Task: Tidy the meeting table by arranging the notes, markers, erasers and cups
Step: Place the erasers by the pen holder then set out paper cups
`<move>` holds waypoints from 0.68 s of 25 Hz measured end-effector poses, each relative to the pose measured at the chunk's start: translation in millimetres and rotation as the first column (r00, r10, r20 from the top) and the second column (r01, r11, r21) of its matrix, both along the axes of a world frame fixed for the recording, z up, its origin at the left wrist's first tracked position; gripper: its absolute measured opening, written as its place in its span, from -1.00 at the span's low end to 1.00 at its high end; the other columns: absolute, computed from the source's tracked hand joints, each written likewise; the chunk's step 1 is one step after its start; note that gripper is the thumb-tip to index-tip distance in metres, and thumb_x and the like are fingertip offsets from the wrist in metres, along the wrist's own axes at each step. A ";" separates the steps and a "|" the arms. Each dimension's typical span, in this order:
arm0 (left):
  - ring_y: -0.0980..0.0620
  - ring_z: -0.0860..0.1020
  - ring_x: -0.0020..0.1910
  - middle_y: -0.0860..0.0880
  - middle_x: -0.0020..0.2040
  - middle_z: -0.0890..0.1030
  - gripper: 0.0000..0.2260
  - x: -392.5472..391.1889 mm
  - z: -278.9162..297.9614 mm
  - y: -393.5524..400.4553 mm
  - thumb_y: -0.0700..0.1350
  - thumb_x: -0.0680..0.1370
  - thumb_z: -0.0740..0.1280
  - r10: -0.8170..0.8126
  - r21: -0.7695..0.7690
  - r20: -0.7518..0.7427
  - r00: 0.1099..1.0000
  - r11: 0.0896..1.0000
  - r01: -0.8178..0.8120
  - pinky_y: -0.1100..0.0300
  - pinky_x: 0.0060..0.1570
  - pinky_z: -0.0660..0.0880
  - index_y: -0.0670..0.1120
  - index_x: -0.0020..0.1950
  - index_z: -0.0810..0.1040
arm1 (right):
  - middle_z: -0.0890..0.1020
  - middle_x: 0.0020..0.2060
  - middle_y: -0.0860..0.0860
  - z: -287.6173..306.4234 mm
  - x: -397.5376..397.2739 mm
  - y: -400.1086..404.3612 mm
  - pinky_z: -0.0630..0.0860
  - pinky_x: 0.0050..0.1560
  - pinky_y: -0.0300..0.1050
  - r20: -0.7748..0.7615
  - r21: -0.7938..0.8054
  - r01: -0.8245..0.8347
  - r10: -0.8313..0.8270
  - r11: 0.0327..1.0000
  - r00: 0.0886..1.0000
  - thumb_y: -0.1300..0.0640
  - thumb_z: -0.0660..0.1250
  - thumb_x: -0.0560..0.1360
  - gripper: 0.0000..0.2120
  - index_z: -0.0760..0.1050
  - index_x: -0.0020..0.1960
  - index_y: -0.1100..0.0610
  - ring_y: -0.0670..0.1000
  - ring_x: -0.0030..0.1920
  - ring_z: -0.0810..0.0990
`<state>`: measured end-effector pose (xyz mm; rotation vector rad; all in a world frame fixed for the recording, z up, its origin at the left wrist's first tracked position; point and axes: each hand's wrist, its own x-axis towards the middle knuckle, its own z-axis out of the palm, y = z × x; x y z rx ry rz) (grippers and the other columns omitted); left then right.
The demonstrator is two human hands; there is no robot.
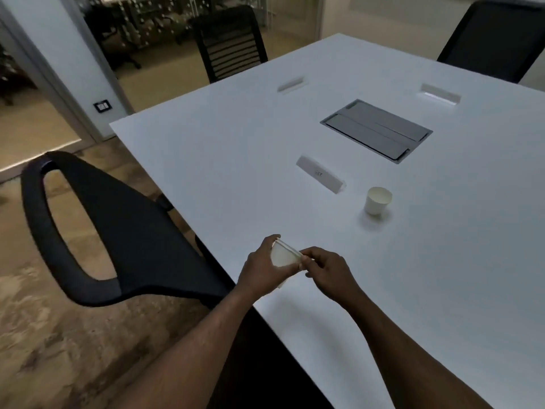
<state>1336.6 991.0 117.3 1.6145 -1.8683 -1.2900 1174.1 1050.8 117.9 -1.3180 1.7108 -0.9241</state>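
A white paper cup, seemingly a nested stack with two rims showing, is held tilted just above the near left edge of the white table. My left hand wraps around its body from the left. My right hand pinches its rim from the right. A second white paper cup stands upright on the table, farther in and to the right of my hands.
A white nameplate lies beyond my hands. A grey cable hatch is set into the table's middle, with two more white nameplates behind it. Black chairs stand at the near left, far side and far right.
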 end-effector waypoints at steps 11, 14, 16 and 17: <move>0.18 0.51 0.01 0.15 0.10 0.50 -0.27 161.8 135.4 5.4 0.26 0.31 0.50 0.312 -0.368 -0.202 0.929 0.854 -0.367 0.38 -0.28 0.42 0.16 0.41 0.32 | 0.68 -0.27 -0.13 133.2 166.5 -45.2 0.59 0.00 0.16 0.055 -0.403 -0.196 0.238 0.894 0.970 0.09 0.21 0.56 -0.81 0.61 -0.06 0.00 -0.09 -0.18 0.66; 0.09 0.53 0.05 0.11 0.13 0.52 -0.27 227.4 169.8 4.2 0.28 0.30 0.47 0.359 -0.469 -0.215 0.908 0.778 -0.418 0.23 -0.16 0.52 0.17 0.41 0.32 | 0.67 -0.29 -0.11 166.2 231.3 -57.8 0.61 -0.05 0.09 0.037 -0.512 -0.242 0.303 0.824 0.952 0.09 0.21 0.55 -0.81 0.60 -0.09 0.03 -0.10 -0.22 0.65; 0.07 0.54 0.06 0.09 0.15 0.55 -0.26 279.0 184.5 4.1 0.27 0.29 0.48 0.382 -0.504 -0.224 0.897 0.742 -0.442 0.17 -0.08 0.56 0.16 0.41 0.34 | 0.66 -0.30 -0.08 180.0 279.8 -62.2 0.60 -0.16 -0.01 0.007 -0.561 -0.275 0.337 0.781 0.942 0.10 0.22 0.55 -0.82 0.59 -0.11 0.01 -0.06 -0.26 0.63; 0.07 0.55 0.06 0.09 0.15 0.55 -0.26 306.8 188.0 5.3 0.27 0.28 0.48 0.397 -0.516 -0.230 0.888 0.724 -0.457 0.14 -0.05 0.58 0.15 0.41 0.35 | 0.65 -0.31 -0.07 183.6 306.5 -64.2 0.56 -0.21 -0.08 -0.013 -0.575 -0.294 0.352 0.763 0.936 0.10 0.22 0.55 -0.82 0.58 -0.12 0.00 -0.05 -0.26 0.62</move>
